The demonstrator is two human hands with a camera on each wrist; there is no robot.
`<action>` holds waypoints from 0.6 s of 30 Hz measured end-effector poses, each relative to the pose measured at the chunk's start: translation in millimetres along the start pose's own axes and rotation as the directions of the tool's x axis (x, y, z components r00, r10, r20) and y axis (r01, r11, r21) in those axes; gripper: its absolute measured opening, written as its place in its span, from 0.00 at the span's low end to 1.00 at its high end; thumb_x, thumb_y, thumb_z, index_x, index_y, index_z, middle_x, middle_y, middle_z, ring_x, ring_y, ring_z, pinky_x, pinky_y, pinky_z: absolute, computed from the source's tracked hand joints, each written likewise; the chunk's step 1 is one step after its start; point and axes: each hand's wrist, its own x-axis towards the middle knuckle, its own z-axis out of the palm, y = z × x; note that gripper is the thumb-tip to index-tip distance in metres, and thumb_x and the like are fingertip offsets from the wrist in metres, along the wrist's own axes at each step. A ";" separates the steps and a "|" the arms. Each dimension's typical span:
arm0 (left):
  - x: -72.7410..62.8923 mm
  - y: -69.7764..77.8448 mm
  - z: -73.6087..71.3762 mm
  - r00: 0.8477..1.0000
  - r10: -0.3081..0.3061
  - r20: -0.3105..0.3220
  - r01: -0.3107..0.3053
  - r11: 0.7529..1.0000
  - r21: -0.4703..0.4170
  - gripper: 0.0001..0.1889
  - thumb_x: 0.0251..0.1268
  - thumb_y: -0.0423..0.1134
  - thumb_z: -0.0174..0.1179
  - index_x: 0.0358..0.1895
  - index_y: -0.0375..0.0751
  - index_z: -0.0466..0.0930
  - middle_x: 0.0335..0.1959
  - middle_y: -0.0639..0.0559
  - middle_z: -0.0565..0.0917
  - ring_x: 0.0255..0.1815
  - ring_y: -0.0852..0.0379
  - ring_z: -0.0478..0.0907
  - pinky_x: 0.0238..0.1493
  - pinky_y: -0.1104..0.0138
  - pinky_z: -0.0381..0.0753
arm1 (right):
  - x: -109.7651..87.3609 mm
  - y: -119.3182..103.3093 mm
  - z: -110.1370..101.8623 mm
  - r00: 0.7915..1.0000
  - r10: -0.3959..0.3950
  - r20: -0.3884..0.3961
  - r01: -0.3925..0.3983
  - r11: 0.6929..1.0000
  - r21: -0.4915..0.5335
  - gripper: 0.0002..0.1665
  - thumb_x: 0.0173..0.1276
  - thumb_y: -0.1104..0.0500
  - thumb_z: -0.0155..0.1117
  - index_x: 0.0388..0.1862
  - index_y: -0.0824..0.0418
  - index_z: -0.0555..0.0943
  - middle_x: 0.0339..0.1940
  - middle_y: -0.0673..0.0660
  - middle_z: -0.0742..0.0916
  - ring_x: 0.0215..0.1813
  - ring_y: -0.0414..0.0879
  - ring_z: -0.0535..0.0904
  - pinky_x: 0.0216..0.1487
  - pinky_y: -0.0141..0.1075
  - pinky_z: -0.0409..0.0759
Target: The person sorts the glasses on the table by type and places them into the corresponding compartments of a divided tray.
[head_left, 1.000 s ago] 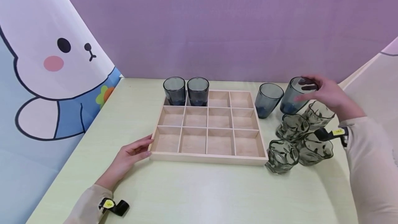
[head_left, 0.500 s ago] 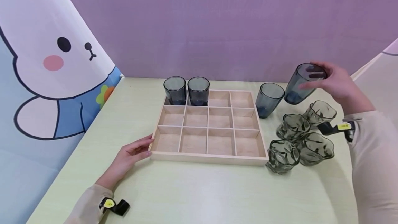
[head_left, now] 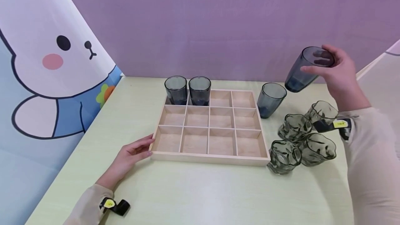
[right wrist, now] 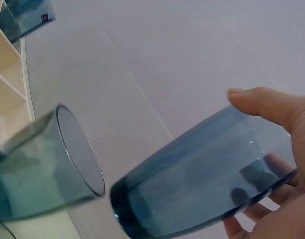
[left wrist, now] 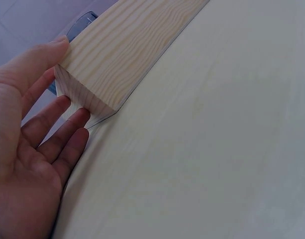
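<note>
In the head view, my right hand grips a tall blue-tinted glass tumbler near its rim, raised above the table at the back right and tilted. The right wrist view shows this tumbler between the thumb and the other fingers. A second blue tumbler stands just right of the wooden compartment tray. Two more tumblers, a left one and a right one, fill the tray's back-left compartments. My left hand touches the tray's front-left corner, its extended fingers against the side wall.
Several wavy smoky glasses cluster right of the tray, among them a front one close to the tray's corner and a rear one near my right forearm. A purple curtain hangs behind the pale table.
My right hand has lifted the blue tumbler off the table, up and slightly right, and tilted it more. My left hand and the tray have stayed in place.
</note>
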 end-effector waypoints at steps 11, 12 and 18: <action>1.2 -0.2 -0.5 1.000 0.019 -0.001 -0.019 1.000 -0.009 0.22 0.66 0.27 0.63 0.63 0.25 0.74 0.65 0.68 0.74 0.58 0.71 0.75 0.53 0.75 0.77 | -0.5 10.4 32.0 0.989 -0.100 -0.108 0.122 0.966 0.226 0.41 0.47 0.89 0.66 0.60 0.64 0.74 0.48 0.57 0.81 0.48 0.45 0.78 0.43 0.27 0.83; 1.4 -0.2 -0.5 1.000 0.018 0.001 -0.018 1.000 -0.010 0.23 0.66 0.27 0.63 0.63 0.25 0.74 0.65 0.68 0.74 0.58 0.71 0.75 0.53 0.75 0.78 | -0.8 11.3 35.0 0.989 -0.104 -0.105 0.126 0.965 0.231 0.41 0.47 0.89 0.66 0.60 0.64 0.74 0.49 0.57 0.81 0.49 0.45 0.78 0.43 0.27 0.82; 1.7 -1.0 -1.0 1.000 0.017 -0.001 -0.017 1.000 -0.008 0.22 0.66 0.27 0.63 0.63 0.25 0.74 0.65 0.68 0.74 0.59 0.71 0.75 0.54 0.76 0.77 | -3.7 17.1 54.3 0.990 -0.127 -0.062 0.136 0.976 0.168 0.40 0.49 0.87 0.65 0.60 0.64 0.73 0.49 0.57 0.81 0.49 0.44 0.78 0.44 0.27 0.81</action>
